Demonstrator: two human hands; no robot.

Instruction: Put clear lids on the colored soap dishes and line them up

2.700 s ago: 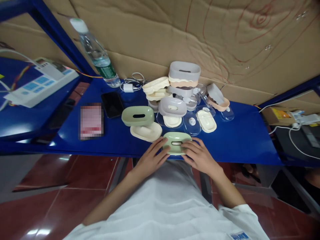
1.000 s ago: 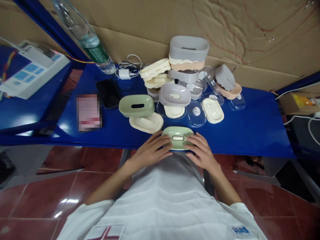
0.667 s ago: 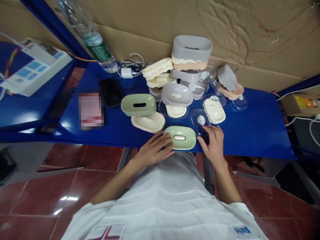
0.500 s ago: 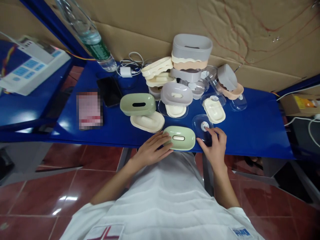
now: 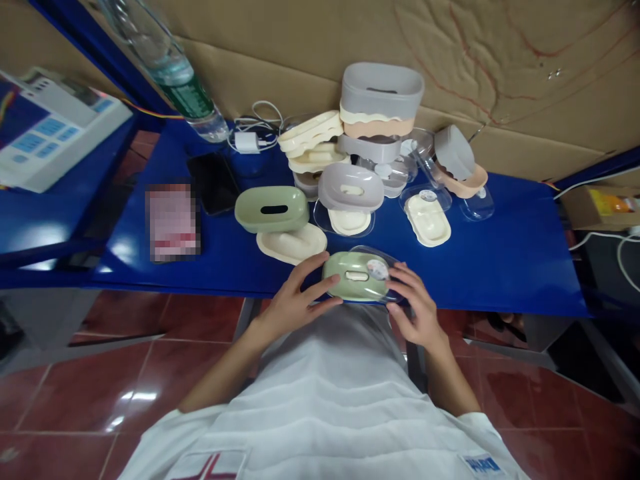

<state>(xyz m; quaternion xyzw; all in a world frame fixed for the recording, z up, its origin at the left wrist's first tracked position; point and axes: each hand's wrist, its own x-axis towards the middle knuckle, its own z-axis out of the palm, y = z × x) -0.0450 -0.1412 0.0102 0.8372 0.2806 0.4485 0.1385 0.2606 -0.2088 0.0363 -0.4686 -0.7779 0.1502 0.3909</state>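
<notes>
A light green oval soap dish (image 5: pixel 343 263) with a slot in its middle lies at the table's front edge. My left hand (image 5: pixel 295 293) is at its left end, fingers spread and touching the rim. Over the dish's right part lies a clear plastic lid (image 5: pixel 367 253) with a round white sticker (image 5: pixel 377 269), shifted a little to the right and back. My right hand (image 5: pixel 417 307) holds the lid's right end with bent fingers. Just behind are a cream oval tray (image 5: pixel 290 245) and a deeper green soap box part (image 5: pixel 273 223) resting partly on it.
Stacked grey, cream and peach box parts (image 5: pixel 383 93) stand at the back. A grey dish (image 5: pixel 350 187), a cream tray (image 5: pixel 427 220) and more clear lids lie in front. Leftward are a phone (image 5: pixel 213 183), a charger (image 5: pixel 247 142) and a water bottle (image 5: pixel 187 93).
My right hand has brought the clear lid leftward from beside the green dish to over it. My left hand's fingers have spread around the dish's left end.
</notes>
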